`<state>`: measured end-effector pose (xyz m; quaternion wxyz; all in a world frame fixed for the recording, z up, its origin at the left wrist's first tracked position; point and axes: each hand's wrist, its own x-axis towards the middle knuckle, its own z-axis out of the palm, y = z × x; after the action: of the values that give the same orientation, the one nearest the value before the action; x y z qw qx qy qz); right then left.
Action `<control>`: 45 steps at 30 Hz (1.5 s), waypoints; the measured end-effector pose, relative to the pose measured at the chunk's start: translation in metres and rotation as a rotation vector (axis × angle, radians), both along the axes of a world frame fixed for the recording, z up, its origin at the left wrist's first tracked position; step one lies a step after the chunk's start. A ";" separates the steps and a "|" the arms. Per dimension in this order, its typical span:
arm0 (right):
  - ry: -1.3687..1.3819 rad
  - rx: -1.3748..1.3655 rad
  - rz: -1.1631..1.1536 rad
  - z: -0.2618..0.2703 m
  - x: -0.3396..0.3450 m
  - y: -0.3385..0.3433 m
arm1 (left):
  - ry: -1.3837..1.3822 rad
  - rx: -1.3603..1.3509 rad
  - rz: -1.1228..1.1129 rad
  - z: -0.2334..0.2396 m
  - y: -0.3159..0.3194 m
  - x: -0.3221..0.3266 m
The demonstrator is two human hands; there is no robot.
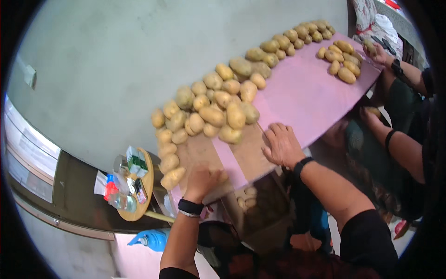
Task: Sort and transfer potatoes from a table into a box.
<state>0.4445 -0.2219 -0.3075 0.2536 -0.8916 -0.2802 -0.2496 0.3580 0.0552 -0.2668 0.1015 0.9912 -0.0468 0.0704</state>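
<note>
My left hand (pixel 201 183) is blurred over the near left part of the table; a yellowish patch shows by its fingers, possibly a potato, and its grip is hidden. Palm down, my right hand (pixel 283 146) rests at the line where brown cardboard (pixel 248 153) meets the pink tabletop (pixel 296 97), thumb apart from the fingers and nothing visible in it. Beyond both hands lies a heap of potatoes (pixel 211 116), which stretches along the wall as a row (pixel 271 45). Several more potatoes (pixel 170 162) line the table's left edge.
Below the table's front edge stands an open cardboard box (pixel 259 209) with potatoes inside. A co-worker's hand (pixel 378 54) holds a potato beside a small pile (pixel 343 61). At left, a round wooden stand (pixel 148 181) carries a glass jar (pixel 127 203). A blue jug (pixel 153 240) sits lower left.
</note>
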 end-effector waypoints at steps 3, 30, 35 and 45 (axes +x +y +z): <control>0.035 -0.036 -0.005 -0.006 0.004 0.003 | -0.086 -0.149 0.011 -0.017 -0.008 -0.020; 0.123 -0.128 -0.046 0.006 -0.002 0.004 | 0.055 -0.469 0.108 0.012 -0.033 -0.084; 0.154 -0.143 -0.040 0.008 -0.002 0.005 | -0.074 -0.376 0.030 0.034 -0.038 -0.035; 0.150 -0.128 -0.032 0.011 -0.001 0.002 | -0.219 -0.112 -0.098 0.050 -0.098 0.075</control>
<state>0.4437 -0.2199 -0.2968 0.2126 -0.9264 -0.2616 -0.1677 0.4327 -0.0429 -0.2173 0.1545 0.9670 -0.1018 0.1754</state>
